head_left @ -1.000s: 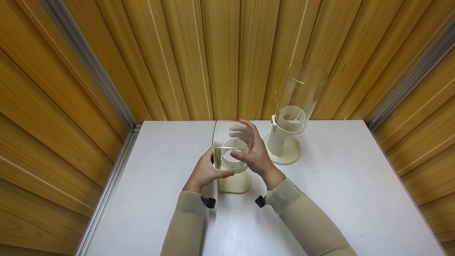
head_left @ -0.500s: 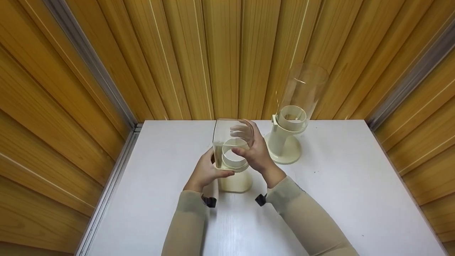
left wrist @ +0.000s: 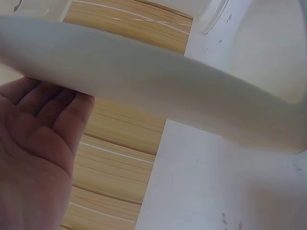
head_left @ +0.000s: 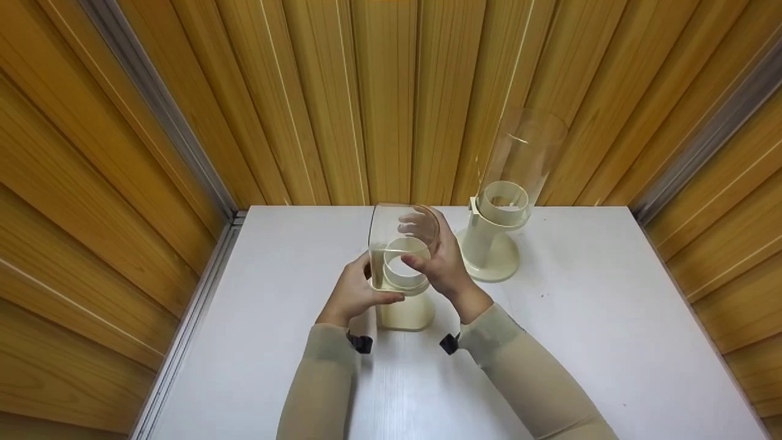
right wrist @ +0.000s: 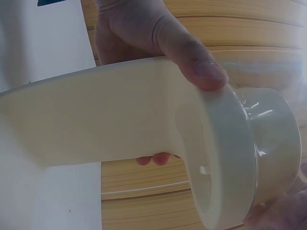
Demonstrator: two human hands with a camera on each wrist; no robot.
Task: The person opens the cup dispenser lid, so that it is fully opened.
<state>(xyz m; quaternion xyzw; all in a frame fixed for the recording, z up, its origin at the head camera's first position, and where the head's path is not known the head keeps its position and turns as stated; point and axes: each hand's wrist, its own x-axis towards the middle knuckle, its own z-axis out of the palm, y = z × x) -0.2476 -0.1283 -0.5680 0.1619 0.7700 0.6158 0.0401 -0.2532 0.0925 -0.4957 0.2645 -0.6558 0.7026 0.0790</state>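
A cream plastic stand [head_left: 405, 313] with a round base, an upright post and a raised ring collar [right wrist: 232, 158] is in front of me. A clear cylinder [head_left: 386, 227] fits over its upper ring. My left hand [head_left: 353, 292] grips the stand just below the collar; its thumb [right wrist: 206, 72] lies along the collar, and its fingers [left wrist: 60, 103] go behind the post. On the other side, my right hand [head_left: 449, 272] holds the clear cylinder, fingers behind it and thumb on the near side. Only part of that hand shows at the lower right of the right wrist view.
A second cream stand [head_left: 487, 253] with a tall clear cylinder [head_left: 530, 146] on it stands at the back right of the white table [head_left: 580, 342]. Wood-panelled walls [head_left: 391, 104] rise behind and at both sides, with metal strips [head_left: 177, 116] in the corners.
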